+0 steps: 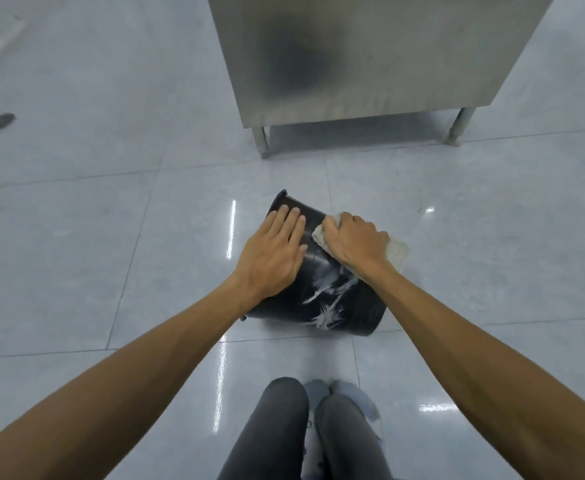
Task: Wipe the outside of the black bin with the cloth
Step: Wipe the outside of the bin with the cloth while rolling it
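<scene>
Glossy tiled floor [76, 237]: left hand [273, 254] flat, steadying tipped black bin [346, 306]; right hand [357, 242] clutches cloth [396, 252]; white streaks [329, 296] remain, wiping seems unfinished.

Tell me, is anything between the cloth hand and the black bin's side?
Nothing visible. The right hand presses the cloth straight onto the black bin, which lies on its side; the left hand rests flat beside it, clear.

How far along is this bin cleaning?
Midway, it seems. The black bin lies on its side; the left hand steadies it flat-palmed while the right hand presses the cloth against its wall. White streaks still show, so wiping remains.
</scene>
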